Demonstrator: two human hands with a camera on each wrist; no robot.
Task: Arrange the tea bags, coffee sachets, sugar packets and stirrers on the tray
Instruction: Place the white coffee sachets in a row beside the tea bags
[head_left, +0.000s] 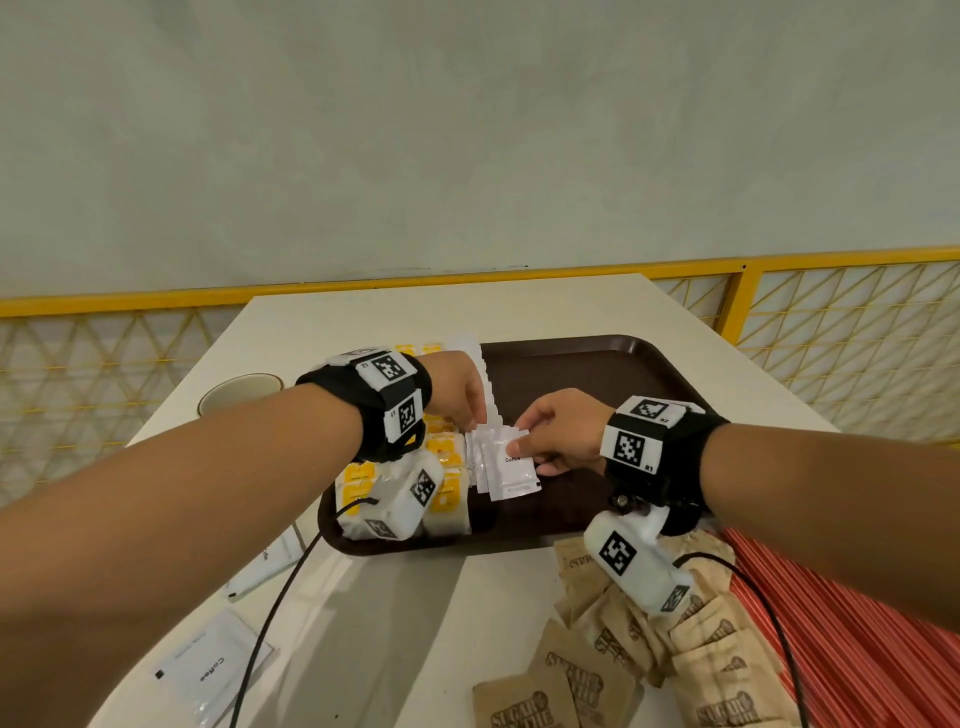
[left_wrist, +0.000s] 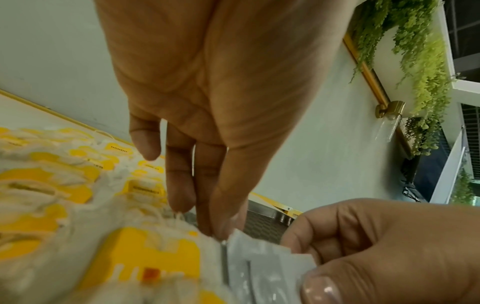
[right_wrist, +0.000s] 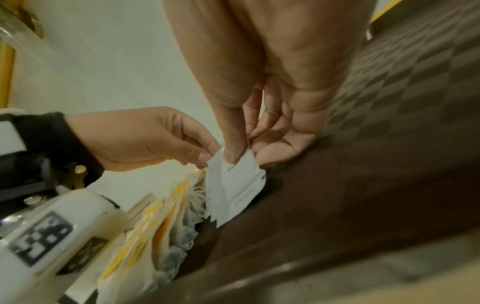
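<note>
Together, both hands (head_left: 558, 431) pinch coffee sachets (head_left: 506, 462) above the tray (head_left: 597, 364).

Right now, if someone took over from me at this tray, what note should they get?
Left hand: fingertips pinch the far edge of the coffee sachets.
Right hand: thumb and fingers pinch the front sachet of the same small stack, just above the brown tray.
Done: tea bags lie in rows on the tray's left side; a row of white sachets runs beside them.
Left: set this stack down; two loose coffee sachets lie on the table, near left; brown sugar packets and red stirrers, near right, are still off the tray.
</note>
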